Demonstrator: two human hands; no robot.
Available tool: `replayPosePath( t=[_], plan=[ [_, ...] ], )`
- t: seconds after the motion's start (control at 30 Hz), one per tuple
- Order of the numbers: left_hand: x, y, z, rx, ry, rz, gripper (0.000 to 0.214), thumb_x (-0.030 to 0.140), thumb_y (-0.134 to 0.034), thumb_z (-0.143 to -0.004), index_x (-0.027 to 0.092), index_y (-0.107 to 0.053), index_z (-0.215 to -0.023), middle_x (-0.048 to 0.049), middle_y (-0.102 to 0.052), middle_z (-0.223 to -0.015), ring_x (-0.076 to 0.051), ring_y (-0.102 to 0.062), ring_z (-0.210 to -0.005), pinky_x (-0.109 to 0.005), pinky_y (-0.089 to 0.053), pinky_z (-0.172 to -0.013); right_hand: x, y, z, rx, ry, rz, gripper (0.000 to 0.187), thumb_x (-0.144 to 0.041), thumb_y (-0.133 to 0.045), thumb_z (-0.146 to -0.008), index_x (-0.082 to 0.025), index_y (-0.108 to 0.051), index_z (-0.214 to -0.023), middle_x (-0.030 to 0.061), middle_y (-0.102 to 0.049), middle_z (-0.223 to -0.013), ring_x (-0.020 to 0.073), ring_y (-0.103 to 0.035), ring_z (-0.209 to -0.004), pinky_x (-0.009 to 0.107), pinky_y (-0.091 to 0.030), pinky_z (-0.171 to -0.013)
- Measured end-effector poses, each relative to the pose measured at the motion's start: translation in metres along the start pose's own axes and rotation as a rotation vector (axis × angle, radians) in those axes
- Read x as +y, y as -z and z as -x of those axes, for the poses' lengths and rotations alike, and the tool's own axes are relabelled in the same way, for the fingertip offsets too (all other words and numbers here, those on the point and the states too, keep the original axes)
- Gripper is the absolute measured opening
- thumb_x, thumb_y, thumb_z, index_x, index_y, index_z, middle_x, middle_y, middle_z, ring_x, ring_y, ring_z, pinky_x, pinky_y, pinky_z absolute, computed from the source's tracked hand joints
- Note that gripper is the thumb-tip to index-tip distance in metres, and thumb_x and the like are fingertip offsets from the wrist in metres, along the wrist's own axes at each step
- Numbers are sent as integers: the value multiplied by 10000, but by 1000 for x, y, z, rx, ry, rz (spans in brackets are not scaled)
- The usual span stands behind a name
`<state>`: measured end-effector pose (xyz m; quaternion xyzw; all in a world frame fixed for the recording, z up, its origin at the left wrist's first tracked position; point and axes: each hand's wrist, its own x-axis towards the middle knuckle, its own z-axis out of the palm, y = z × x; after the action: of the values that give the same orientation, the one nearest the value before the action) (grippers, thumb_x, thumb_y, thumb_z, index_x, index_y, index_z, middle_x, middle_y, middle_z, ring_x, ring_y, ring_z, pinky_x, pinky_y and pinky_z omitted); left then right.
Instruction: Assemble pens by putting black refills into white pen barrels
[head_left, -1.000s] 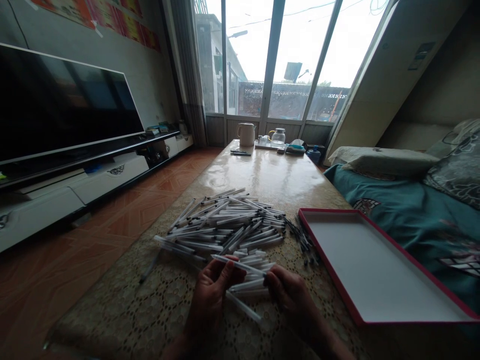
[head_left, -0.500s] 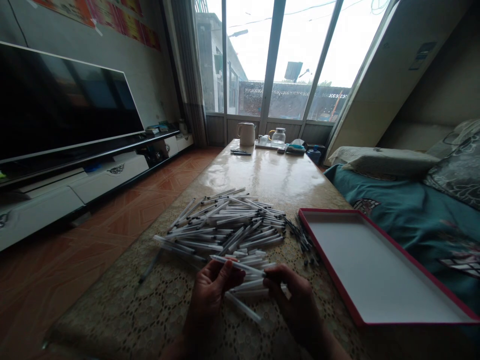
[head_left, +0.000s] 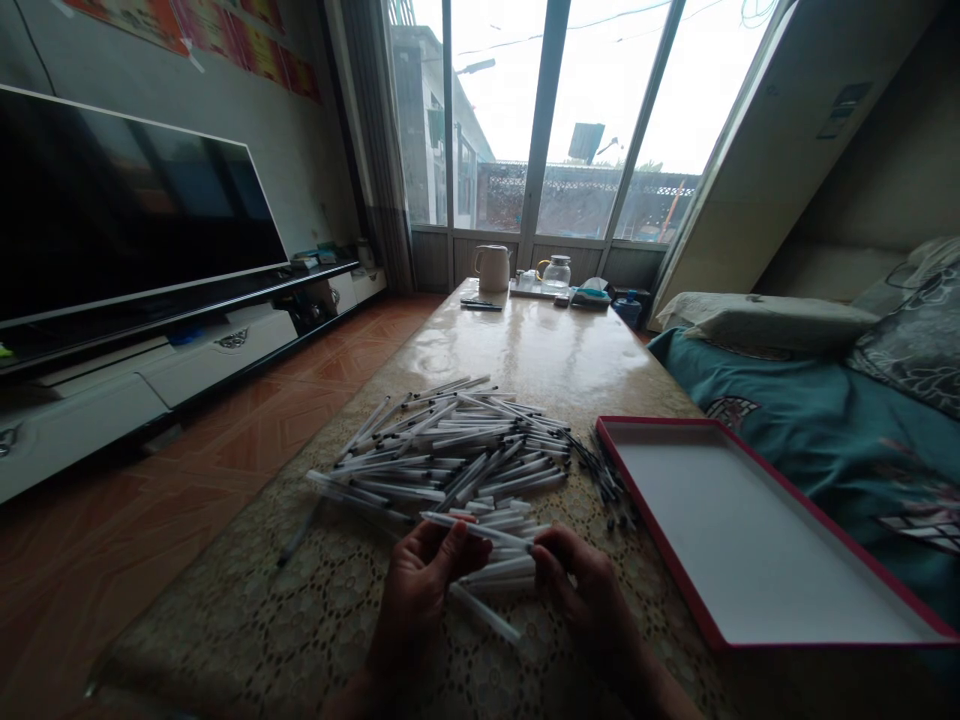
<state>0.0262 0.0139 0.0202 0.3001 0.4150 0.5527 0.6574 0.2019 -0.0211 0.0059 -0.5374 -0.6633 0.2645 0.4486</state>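
Observation:
A white pen (head_left: 499, 537) slants between my two hands, above the near edge of a pile of pens. My left hand (head_left: 424, 575) pinches its barrel between thumb and fingers. At the dark right end of the same pen, the thumb and forefinger of my right hand (head_left: 581, 580) are closed on it. Many white pens with dark ends form the pile (head_left: 450, 440). One loose white barrel (head_left: 486, 613) lies just below my hands. Thin dark pieces (head_left: 600, 475), perhaps refills or plugs, lie to the right of the pile.
A shallow red-rimmed box (head_left: 660, 520) with a white inside lies at the table's right. Far back on the patterned table (head_left: 247, 640) stand a kettle (head_left: 493, 269), a glass pot (head_left: 556, 272) and a tissue pack (head_left: 591, 293). A teal-covered seat (head_left: 750, 390) borders the right side.
My right hand's fingers have shifted slightly at the pen's dark end. My left hand and the pen are nearly still; the pile looks the same.

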Motion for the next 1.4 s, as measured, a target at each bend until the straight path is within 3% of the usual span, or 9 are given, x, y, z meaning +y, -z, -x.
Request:
replayPosePath(
  t=[0.27, 0.47, 0.73, 0.9, 1.13, 1.3, 1.4],
  plan=[
    [-1, 0, -2, 6, -3, 9, 301, 321, -830, -587, 119, -698, -767, -39, -717, -622, -168, -688, -596, -248, -572, -598, 4, -2, 0, 89, 15, -40, 190, -334, -540, -867, -171, -577, -957, 14, -615, -747, 137, -569, -630, 213, -434, -586],
    [-4, -1, -2, 15, -23, 21, 328, 346, -844, -551, 122, -701, -742, -29, -710, -592, -163, -683, -563, -234, -569, -575, 8, -2, 0, 18, 28, 57, 351, -349, -373, -946, -181, -541, -687, -23, -502, -569, 112, -490, -521, 204, -359, -520],
    [1, -2, 0, 6, -9, 0, 320, 342, -840, -560, 123, -705, -750, -39, -714, -614, -165, -681, -579, -247, -569, -588, 5, -3, 1, 67, 28, 15, 184, -336, -497, -892, -175, -575, -937, -1, -582, -692, 131, -545, -598, 202, -415, -569],
    [0, -2, 0, 7, -5, -10, 335, 346, -845, -545, 118, -706, -746, -43, -711, -609, -174, -683, -573, -257, -572, -584, 6, -1, 1, 2, 41, 89, 351, -336, -355, -953, -184, -545, -700, -20, -510, -577, 114, -499, -529, 205, -364, -533],
    [-1, 0, -2, 10, -6, -2, 328, 338, -840, -557, 119, -709, -763, -45, -718, -622, -173, -686, -589, -255, -574, -596, 6, -2, 3, 36, 30, 56, 180, -325, -480, -900, -174, -566, -947, -22, -560, -643, 117, -533, -544, 192, -394, -534],
    [-3, 0, -3, 20, -21, 2, 310, 331, -836, -567, 118, -708, -752, -46, -716, -606, -168, -683, -577, -243, -571, -585, 8, -2, 2, 20, 61, 114, 328, -322, -355, -950, -188, -539, -715, -18, -524, -595, 113, -505, -535, 200, -369, -532],
    [-1, -1, -2, 18, -16, 8, 321, 336, -842, -555, 120, -710, -753, -49, -721, -610, -169, -684, -574, -238, -568, -577, 8, -2, 2, 38, 50, 91, 219, -325, -413, -929, -180, -563, -865, -23, -540, -620, 112, -514, -537, 194, -381, -530]
  ],
)
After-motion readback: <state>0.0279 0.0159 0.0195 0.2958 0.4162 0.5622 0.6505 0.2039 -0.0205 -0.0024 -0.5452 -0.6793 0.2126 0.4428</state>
